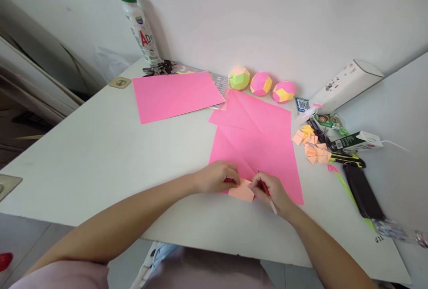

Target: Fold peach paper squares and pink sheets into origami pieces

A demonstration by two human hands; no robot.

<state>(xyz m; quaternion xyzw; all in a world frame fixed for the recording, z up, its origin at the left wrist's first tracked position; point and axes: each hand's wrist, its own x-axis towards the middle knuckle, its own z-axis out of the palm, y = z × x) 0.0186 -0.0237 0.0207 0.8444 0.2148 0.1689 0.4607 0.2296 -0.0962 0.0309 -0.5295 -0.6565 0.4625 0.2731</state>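
Observation:
A small peach piece of paper lies in front of me, over the near edge of a large pink sheet. My left hand has its fingers curled at the upper left edge of the peach piece; a bit of red shows beneath them, too small to name. At the other side, my right hand is closed, with thumb and fingertips pinching the peach piece's right corner. A slim red pen with a pale end is tucked between the fingers of that hand.
A second pink sheet lies back left, near a bottle and keys. Several paper balls line the wall. On the right are folded peach pieces, a cutter, a phone and a drink carton.

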